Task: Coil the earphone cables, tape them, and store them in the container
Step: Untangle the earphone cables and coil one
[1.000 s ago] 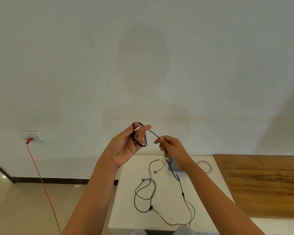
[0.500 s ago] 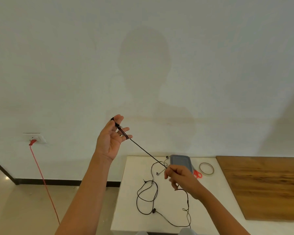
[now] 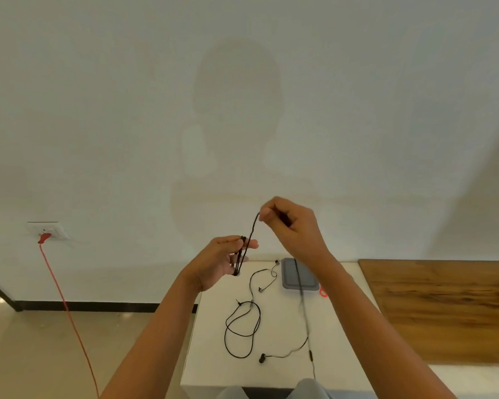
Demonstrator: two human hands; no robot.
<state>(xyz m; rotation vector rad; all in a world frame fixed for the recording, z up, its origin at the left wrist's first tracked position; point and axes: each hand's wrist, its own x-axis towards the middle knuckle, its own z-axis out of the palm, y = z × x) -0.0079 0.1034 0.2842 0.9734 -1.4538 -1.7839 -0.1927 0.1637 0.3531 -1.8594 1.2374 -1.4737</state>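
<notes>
Earphone cable [image 3: 250,234]: thin, black (several long loops) | left hand [image 3: 218,262] fingers clamp loops | right hand [image 3: 296,226] fingers pinch strand

- White desk [image 3: 213,355], seen from above.
- Carries 1 black earphone cable [image 3: 242,326], looped at the middle.
- Holds a grey container [image 3: 293,276] near the far edge, a red item [image 3: 324,293] just beside it.
- Bears a wooden board [image 3: 444,306] on the right.

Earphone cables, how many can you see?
2. One earphone cable is looped on the left hand, with the right hand pinching it higher up. The other cable lies loose on the white table. More could be inside the grey container.
</notes>
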